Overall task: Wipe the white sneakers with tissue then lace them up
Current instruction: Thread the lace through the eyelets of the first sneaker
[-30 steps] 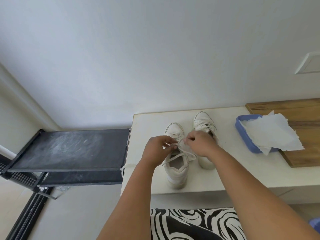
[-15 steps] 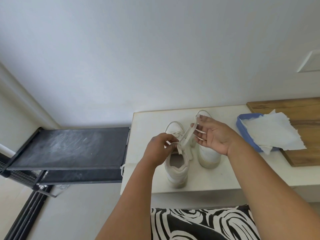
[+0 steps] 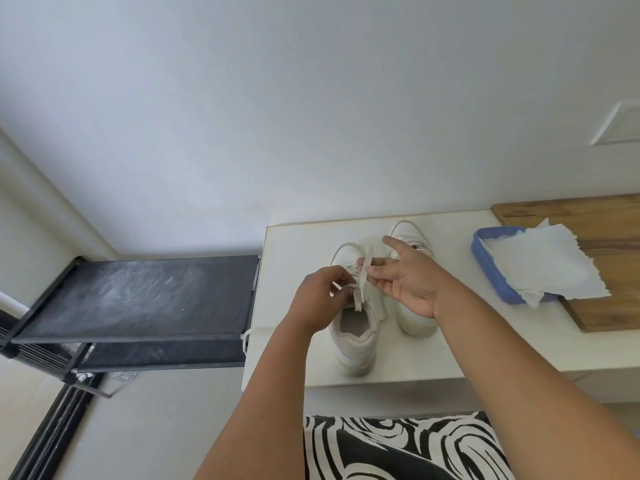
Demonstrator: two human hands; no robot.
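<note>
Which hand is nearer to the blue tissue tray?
The right hand. It is over the sneakers, on the side toward the blue tissue tray, pinching a lace. The left hand is farther, beyond the lace, at the nearer sneaker.

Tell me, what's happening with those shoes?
A person is lacing a pair of white sneakers on a pale table. The left hand pinches the lace at the left sneaker, while the right hand holds the loop up. The right sneaker stands beside it. A tissue lies over a blue tray.
</note>
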